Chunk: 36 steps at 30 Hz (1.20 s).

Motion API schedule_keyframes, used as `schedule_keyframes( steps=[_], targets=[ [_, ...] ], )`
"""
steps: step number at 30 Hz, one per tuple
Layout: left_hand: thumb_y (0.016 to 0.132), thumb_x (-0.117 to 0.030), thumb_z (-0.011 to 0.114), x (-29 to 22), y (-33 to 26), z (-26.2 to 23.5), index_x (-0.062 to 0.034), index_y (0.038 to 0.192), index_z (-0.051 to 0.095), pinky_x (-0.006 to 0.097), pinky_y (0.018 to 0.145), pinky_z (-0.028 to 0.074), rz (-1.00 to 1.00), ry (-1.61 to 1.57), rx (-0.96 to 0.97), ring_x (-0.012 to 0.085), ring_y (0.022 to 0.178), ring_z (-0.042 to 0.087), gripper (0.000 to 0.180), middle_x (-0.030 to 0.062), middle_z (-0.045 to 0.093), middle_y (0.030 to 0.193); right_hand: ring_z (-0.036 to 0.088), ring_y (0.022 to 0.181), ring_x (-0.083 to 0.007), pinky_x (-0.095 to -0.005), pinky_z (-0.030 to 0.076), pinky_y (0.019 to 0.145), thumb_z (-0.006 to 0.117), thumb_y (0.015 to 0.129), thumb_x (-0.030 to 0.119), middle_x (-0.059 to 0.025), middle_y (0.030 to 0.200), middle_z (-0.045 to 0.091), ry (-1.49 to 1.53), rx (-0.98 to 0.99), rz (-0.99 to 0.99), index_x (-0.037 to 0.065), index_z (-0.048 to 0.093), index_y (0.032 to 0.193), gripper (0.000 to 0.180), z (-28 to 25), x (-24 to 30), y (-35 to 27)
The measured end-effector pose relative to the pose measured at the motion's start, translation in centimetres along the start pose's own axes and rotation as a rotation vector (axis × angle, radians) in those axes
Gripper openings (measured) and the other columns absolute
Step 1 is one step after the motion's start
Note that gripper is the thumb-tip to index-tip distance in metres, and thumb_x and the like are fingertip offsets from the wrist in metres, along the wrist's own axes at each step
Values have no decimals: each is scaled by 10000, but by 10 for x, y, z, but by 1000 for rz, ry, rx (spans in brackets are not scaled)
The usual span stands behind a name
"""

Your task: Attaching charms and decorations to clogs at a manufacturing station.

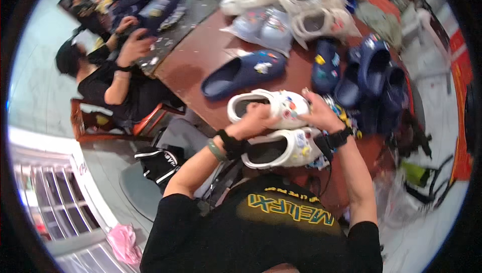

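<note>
A white clog (288,103) with colourful charms on its toe lies between my two hands, over the near part of the table. My left hand (257,120) grips its side near the foot opening, the fingers curled at the rim. Around the toe end, my right hand (321,113) has its thumb and fingers closed on the shoe. A second white clog (296,147) with charms sits just below, nearer my body, partly behind my wrists. Beyond them lies a navy clog (246,73) with a few charms.
Several navy clogs (371,72) are heaped to the right on the brown table (193,64). White clogs in clear bags (301,7) are piled at the back. A seated person (118,77) works at the left, beside a wooden chair (95,122). Small coloured charms (354,122) lie near my right wrist.
</note>
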State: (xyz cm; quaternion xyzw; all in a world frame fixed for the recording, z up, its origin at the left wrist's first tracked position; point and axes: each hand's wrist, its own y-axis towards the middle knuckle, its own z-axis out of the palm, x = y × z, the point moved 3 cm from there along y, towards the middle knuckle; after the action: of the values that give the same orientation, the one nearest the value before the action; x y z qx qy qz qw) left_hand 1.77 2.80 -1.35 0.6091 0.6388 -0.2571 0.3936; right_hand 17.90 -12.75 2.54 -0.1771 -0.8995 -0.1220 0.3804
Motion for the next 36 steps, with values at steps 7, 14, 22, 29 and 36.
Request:
schedule_keyframes(
  steps=[7, 14, 22, 29, 36],
  targets=[
    [932, -334, 577, 5, 0, 14, -45, 949, 600, 415, 995, 251, -153, -15, 91, 223, 835, 545, 290, 71, 566, 757, 586, 973, -317, -390, 464, 870, 674, 756, 81, -137, 980, 614, -79, -183, -11, 20, 644, 963, 218, 9, -5, -57],
    [924, -243, 599, -4, -8, 17, -26, 993, 652, 339, 923, 394, -229, -37, 110, 170, 794, 628, 234, 70, 691, 864, 620, 858, -307, -392, 505, 759, 654, 820, 89, -115, 931, 629, -10, -231, 60, 60, 667, 1014, 197, 26, 21, -57],
    [935, -322, 567, -14, -5, 8, -95, 1038, 634, 425, 1033, 208, -178, -15, 125, 205, 896, 581, 258, 58, 624, 820, 649, 796, -291, -348, 515, 715, 691, 791, 72, -116, 863, 670, 106, -341, 52, 24, 702, 910, 129, 28, 5, -48],
    [937, -315, 555, -21, -3, 4, -126, 1088, 638, 452, 1050, 199, -186, 2, 137, 208, 935, 582, 256, 54, 637, 854, 644, 818, -261, -328, 517, 718, 720, 767, 70, -85, 885, 664, 36, -313, -59, 52, 709, 917, 152, 28, 3, -51],
    [929, -315, 568, -14, -7, 4, -117, 1081, 638, 450, 1035, 221, -196, 39, 146, 216, 925, 581, 259, 55, 633, 849, 619, 823, -275, -372, 508, 705, 711, 759, 80, -82, 860, 629, -194, -339, -164, 57, 662, 872, 125, 29, 18, -49]
  ],
)
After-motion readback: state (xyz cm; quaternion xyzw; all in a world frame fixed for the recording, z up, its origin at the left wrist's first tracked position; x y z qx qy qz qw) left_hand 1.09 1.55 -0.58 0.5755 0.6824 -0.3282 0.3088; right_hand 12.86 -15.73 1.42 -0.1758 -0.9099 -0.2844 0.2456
